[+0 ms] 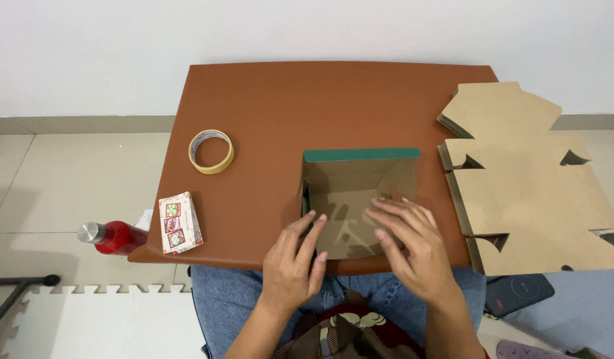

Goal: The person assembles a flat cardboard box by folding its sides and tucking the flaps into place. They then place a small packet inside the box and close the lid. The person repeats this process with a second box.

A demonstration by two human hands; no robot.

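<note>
I see a half-folded brown cardboard box (pixel 357 199) with a green edge in the middle of the desk (pixel 267 100). Flat brown box sheets (pixel 526 179) lie right of it. A small colourful packet (pixel 180 223) lies far left of it.

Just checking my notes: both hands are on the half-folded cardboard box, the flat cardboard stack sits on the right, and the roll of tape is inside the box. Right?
Not quite. The head view shows the roll of tape lying on the brown table, left of the box, not inside it. The rest holds.
</note>
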